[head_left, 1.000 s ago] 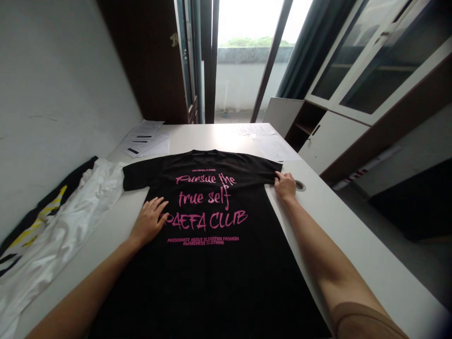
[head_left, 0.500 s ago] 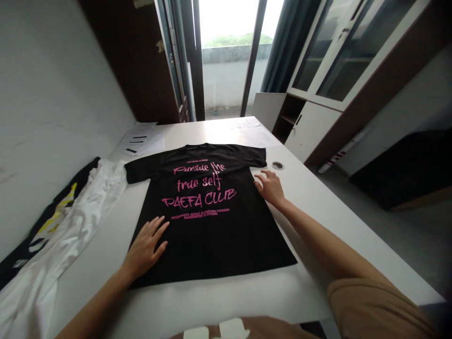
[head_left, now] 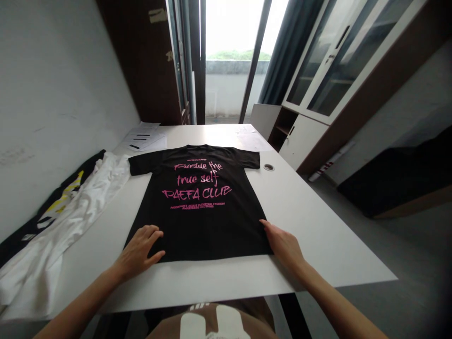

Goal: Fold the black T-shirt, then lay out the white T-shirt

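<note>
A black T-shirt (head_left: 201, 221) with pink lettering lies spread flat on the white table (head_left: 307, 216), its collar at the far end. My left hand (head_left: 139, 249) rests on the shirt's near left corner, fingers stretched out. My right hand (head_left: 284, 245) lies flat at the near right corner of the hem, fingers extended and touching the cloth. Neither hand grips anything.
A heap of white and black-and-yellow clothes (head_left: 56, 212) lies along the table's left side by the wall. Papers (head_left: 143, 139) sit at the far left of the table. A round cable hole (head_left: 269, 167) is to the right of the shirt. A cabinet (head_left: 300, 136) stands beyond.
Both hands have slid down the shirt's sides from the sleeves to the bottom hem. The view has pulled back, so the table's near edge now shows.
</note>
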